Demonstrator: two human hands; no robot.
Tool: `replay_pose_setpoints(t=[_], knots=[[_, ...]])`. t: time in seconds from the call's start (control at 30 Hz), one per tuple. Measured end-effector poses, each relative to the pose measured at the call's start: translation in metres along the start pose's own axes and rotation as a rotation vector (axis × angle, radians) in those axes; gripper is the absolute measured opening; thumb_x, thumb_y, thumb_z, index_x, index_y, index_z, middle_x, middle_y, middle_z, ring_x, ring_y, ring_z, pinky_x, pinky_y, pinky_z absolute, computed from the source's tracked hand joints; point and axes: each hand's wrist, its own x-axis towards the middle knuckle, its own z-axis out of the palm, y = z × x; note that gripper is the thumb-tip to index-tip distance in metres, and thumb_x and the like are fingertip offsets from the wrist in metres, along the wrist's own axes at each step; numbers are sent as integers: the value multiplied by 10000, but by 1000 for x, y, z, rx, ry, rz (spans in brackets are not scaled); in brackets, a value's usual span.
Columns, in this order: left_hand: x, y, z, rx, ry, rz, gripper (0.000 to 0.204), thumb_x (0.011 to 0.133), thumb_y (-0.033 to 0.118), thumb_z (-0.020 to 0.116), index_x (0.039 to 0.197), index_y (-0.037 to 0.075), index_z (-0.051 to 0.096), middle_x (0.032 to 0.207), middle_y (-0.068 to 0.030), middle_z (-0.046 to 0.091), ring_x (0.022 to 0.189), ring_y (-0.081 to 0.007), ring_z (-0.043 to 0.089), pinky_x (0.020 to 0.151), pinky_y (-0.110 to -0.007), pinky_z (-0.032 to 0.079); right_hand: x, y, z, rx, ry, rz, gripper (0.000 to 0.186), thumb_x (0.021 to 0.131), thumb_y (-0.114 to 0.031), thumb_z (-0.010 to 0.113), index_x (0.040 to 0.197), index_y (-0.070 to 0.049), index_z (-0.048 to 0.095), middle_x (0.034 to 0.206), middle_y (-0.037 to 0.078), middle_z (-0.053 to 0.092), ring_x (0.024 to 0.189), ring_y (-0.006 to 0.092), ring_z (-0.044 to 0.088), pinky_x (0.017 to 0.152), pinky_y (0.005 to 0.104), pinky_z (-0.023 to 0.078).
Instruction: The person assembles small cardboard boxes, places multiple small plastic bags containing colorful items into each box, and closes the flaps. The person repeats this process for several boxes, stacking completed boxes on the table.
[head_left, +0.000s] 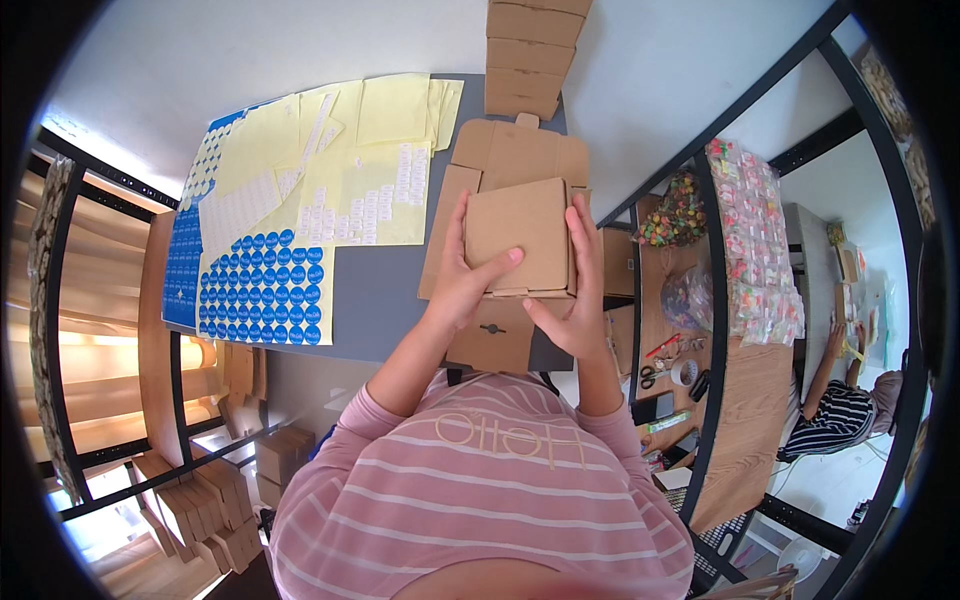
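Between my two hands is a small closed brown cardboard box [515, 228]. My left hand [468, 272] grips its left side, with the thumb lying on the top face. Along the right side run the fingers of my right hand [580, 290], its thumb at the near lower edge. Under and behind the box, an unfolded cardboard box blank [522, 150] lies on the grey table [385, 290]. Its near flap, with a small dark slot, sticks out toward me.
Sheets of round blue stickers [265, 295] and pale yellow label sheets [385, 190] cover the table's left. Stacked cardboard boxes [530, 60] stand at the back. On the right, a black-framed shelf [712, 380] holds candy bags [755, 240]. Beyond it, another person [840, 415] works.
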Motion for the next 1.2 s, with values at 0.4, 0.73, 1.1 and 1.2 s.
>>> replay_pose_setpoints(t=[0.4,0.73,1.1,1.2], knots=[[-9,0,6,372,79,307,1032,706,75,787,1468,41,93,1393,-164,320,1263,-249,392,1036,-377,365,-12,3,6,306,35,257,915,608,-16,497,1467,-14,184,1479,175,237,1374,298,241,1107,378,209],[-2,-6,-9,412,48,326,1012,725,86,762,1466,16,76,1430,-184,284,1307,-270,345,1067,-388,326,-12,8,19,326,22,257,993,711,-98,676,1485,-15,59,1491,158,233,1365,248,268,1099,367,242],[19,10,-44,96,-69,-5,904,840,180,671,1479,58,44,1438,-192,281,1303,-258,347,1059,-375,327,9,20,36,623,99,402,932,783,-92,680,1482,-20,68,1486,168,230,1354,262,288,1077,377,292],[38,20,-64,261,-96,-27,890,859,213,653,1483,71,35,1405,-202,342,1290,-259,366,1054,-373,332,14,24,44,354,31,361,907,805,-130,666,1479,-16,69,1497,193,208,1380,291,237,1104,401,237]])
